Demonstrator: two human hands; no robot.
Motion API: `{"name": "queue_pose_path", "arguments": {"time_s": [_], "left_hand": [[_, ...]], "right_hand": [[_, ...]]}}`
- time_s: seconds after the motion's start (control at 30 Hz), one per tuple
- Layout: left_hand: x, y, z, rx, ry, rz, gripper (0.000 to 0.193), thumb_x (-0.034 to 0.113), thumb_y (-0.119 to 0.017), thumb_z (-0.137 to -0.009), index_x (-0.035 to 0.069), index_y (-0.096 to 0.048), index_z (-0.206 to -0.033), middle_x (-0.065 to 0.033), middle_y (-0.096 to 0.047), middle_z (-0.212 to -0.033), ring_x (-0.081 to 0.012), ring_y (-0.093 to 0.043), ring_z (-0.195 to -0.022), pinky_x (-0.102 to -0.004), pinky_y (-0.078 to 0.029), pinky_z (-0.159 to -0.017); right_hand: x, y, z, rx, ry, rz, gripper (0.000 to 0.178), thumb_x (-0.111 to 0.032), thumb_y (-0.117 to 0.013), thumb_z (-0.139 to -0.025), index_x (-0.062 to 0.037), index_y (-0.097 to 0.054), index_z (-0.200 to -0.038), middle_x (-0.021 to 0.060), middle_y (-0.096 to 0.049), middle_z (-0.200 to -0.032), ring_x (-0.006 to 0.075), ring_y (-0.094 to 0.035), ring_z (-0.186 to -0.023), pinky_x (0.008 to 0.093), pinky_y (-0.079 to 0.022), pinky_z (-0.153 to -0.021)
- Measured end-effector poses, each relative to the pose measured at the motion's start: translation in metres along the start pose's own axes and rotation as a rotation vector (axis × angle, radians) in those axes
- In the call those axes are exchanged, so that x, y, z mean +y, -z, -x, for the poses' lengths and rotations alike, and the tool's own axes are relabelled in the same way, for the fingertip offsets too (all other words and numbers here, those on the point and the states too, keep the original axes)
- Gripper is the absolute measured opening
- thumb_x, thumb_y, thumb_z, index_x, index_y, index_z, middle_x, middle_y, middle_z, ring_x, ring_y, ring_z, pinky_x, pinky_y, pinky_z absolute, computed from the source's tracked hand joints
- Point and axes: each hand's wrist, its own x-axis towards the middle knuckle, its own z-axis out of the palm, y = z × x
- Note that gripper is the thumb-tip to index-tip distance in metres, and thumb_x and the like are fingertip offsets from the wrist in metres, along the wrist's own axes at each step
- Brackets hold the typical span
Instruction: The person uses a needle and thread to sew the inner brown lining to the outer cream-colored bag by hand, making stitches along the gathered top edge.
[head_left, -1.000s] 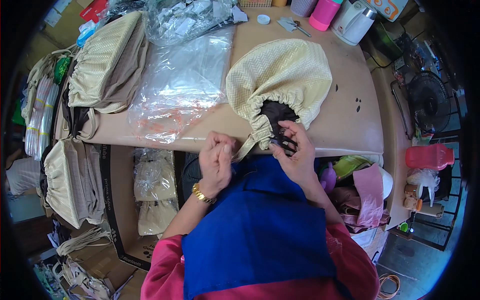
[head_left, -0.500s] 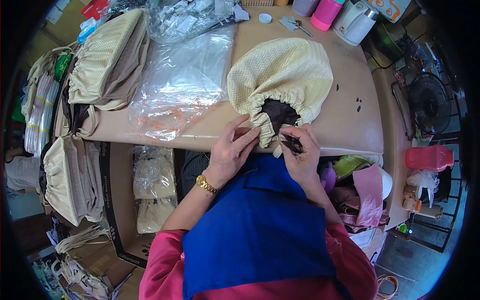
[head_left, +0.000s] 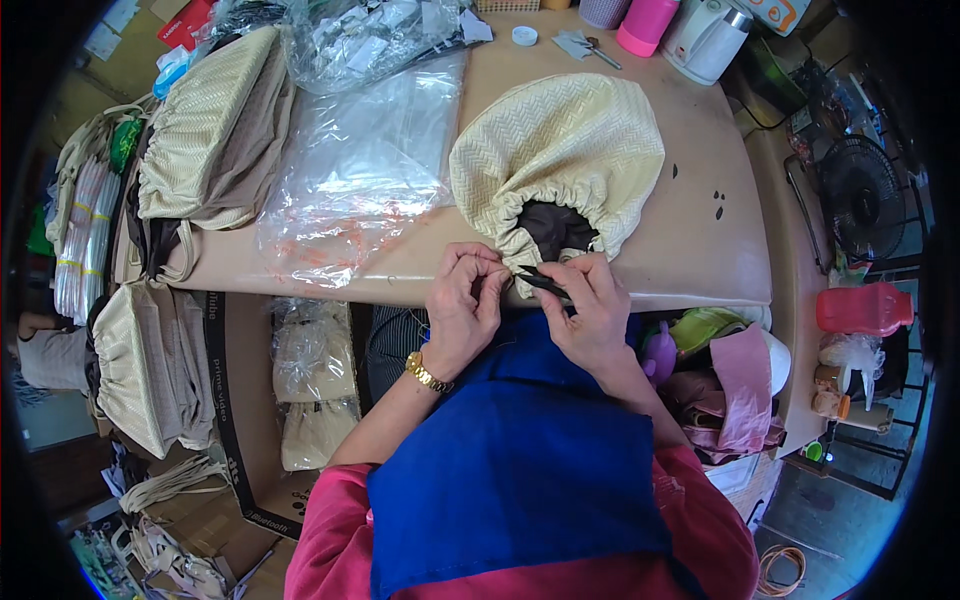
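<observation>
A cream woven-textured bag [head_left: 560, 130] with a gathered mouth and dark brown lining [head_left: 550, 225] lies on the table, its opening toward me. My left hand [head_left: 466, 300], with a gold watch on the wrist, is closed in a pinch at the left edge of the bag's mouth; what lies between the fingertips is too small to tell. My right hand [head_left: 590, 310] grips small black thread snips [head_left: 541, 283]. Their tips point left at the gathered edge, close to my left fingertips.
Clear plastic bags [head_left: 365, 150] lie left of the cream bag. Stacked cream bags [head_left: 205, 130] stand at the far left. A white kettle [head_left: 706, 40], a pink bottle [head_left: 640, 27] and a key-like metal piece [head_left: 603, 55] are at the back. Pink cloth [head_left: 742, 385] hangs below the table's right side.
My right hand has swung the snips out from the palm and brought them left to the bag's edge. My left hand has drawn its fingers into a tighter pinch.
</observation>
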Motion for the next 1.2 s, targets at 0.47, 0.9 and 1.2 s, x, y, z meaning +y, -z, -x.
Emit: {"name": "queue_pose_path", "arguments": {"time_s": [0.47, 0.9, 1.2], "left_hand": [[0.018, 0.009, 0.017, -0.135, -0.272, -0.203, 0.014, 0.009, -0.077, -0.075, 0.008, -0.064, -0.078, -0.0081, -0.06, -0.098, -0.0264, -0.058, -0.093, -0.0375, -0.04, -0.08], [-0.002, 0.017, -0.008, -0.183, 0.288, 0.472, 0.061, 0.001, -0.078, -0.08, 0.005, -0.039, -0.127, -0.0138, -0.061, -0.104, -0.0173, -0.06, -0.09, -0.0273, -0.048, -0.082], [-0.002, 0.009, -0.004, -0.242, 0.323, 0.667, 0.029, -0.008, -0.068, -0.087, 0.003, -0.053, -0.11, -0.0013, -0.06, -0.086, -0.0095, -0.061, -0.082, -0.0244, -0.051, -0.08]], "right_hand": [[0.011, -0.018, 0.014, 0.087, 0.047, -0.118, 0.027, -0.004, -0.079, -0.073, -0.0056, -0.059, -0.09, 0.0073, -0.053, -0.082, 0.0225, -0.057, -0.066, 0.0349, -0.045, -0.056], [0.006, -0.004, 0.002, 0.066, -0.168, -0.44, 0.033, 0.007, -0.073, -0.075, -0.0067, -0.072, -0.104, 0.0034, -0.057, -0.079, 0.0119, -0.053, -0.06, 0.028, -0.042, -0.054], [0.01, -0.016, -0.006, -0.002, -0.03, -0.404, 0.027, 0.012, -0.071, -0.07, -0.0063, -0.074, -0.089, 0.0045, -0.052, -0.069, 0.0156, -0.051, -0.058, 0.0295, -0.036, -0.05]]}}
